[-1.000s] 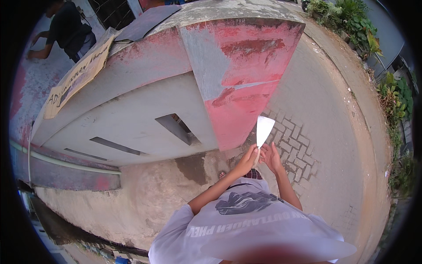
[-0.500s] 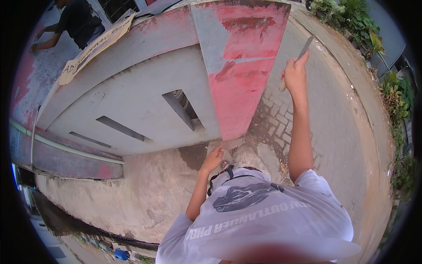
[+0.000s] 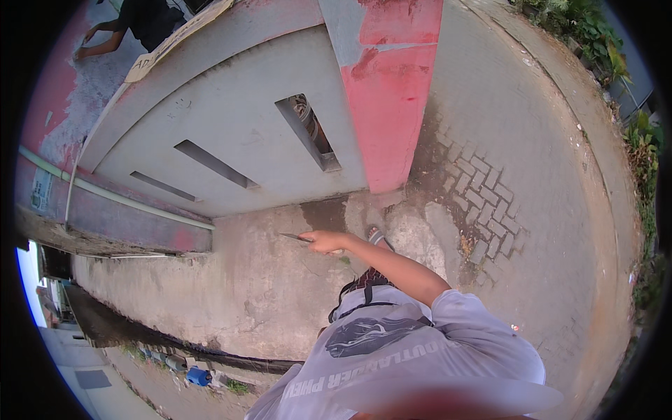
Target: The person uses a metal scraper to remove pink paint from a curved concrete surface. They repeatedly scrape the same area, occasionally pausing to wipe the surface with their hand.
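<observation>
My right hand is closed around a knife with a flat grey blade. My right arm reaches across in front of my body, so the blade points left above the concrete ground. The handle is mostly hidden inside my fist. My left hand is out of sight. Ahead of me stands a low grey wall with slanted slots, ending in a pillar with worn red and grey paint.
At the far left, another person reaches both hands toward a patchy red and grey wall. A cardboard sign lies along the wall top. Paving blocks show on the right, with plants beyond. A pale pipe runs along the left wall.
My right hand has swung the knife from the raised far right down and across to the left. My left hand has gone out of view. The view has shifted along the wall.
</observation>
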Demonstrator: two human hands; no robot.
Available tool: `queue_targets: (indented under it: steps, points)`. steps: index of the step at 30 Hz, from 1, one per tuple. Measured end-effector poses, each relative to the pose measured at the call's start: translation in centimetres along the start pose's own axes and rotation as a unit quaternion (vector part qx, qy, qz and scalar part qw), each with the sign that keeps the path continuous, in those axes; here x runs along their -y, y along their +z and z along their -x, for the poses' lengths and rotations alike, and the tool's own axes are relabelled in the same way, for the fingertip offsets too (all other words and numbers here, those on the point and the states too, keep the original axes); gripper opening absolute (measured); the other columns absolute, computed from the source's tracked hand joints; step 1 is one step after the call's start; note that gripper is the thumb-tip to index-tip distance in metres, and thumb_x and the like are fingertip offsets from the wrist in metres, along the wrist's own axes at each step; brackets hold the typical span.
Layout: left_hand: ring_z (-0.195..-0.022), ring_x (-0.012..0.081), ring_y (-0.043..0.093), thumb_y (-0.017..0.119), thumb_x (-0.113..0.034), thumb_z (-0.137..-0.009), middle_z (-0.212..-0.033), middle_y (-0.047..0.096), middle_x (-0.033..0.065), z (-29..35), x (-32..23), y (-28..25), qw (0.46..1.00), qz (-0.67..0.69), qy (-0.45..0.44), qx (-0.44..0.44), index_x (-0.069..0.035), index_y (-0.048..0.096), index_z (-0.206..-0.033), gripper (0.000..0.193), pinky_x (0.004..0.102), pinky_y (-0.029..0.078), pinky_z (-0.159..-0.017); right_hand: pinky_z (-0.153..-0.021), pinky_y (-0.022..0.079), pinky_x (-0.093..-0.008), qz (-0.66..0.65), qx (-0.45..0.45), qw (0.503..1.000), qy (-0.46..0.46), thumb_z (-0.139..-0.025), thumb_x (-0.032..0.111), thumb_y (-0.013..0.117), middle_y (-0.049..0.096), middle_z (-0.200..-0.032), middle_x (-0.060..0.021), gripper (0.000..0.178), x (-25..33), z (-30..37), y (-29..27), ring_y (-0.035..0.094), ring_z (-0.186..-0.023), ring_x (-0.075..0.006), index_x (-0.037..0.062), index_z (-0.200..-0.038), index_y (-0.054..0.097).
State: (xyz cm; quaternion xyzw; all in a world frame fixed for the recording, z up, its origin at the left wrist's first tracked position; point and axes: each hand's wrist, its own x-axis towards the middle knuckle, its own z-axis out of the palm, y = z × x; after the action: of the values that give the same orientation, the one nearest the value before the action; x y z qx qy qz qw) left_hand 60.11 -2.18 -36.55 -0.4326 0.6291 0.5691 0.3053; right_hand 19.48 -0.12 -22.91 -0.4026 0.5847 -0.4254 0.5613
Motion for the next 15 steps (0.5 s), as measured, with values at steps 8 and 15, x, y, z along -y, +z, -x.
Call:
queue_targets:
  steps: [8, 15]
  points:
    - [-0.085, 0.0186, 0.068, 0.055, -0.024, -0.095, -0.108, 0.067, 0.0092, 1.5, 7.2, -4.6, 0.965, -0.088, -0.227, 0.093, -0.009, 0.059, -0.12, 0.03, 0.0392, 0.055, -0.065, -0.08, 0.051, -0.0424, -0.314, -0.701, 0.288, 0.571, -0.09, 0.03, 0.05, 0.062, -0.116, -0.0177, 0.039, -37.6, 49.3, 24.8, 0.06, -0.1, -0.0305, 0.0069, -0.121, 0.053]
    - [-0.066, 0.0173, 0.069, 0.06, -0.018, -0.092, -0.096, 0.07, 0.0068, -13.0, -4.5, -12.8, 0.926, -0.341, -0.154, 0.059, -0.006, 0.065, -0.103, 0.017, 0.0357, 0.054, -0.05, -0.049, 0.042, -0.0364, -0.4, -0.83, 0.113, 0.372, -0.095, 0.026, 0.036, 0.053, -0.071, -0.007, 0.043, -27.8, 71.3, 43.6, 0.047, -0.059, -0.02, -0.0058, -0.116, 0.054]
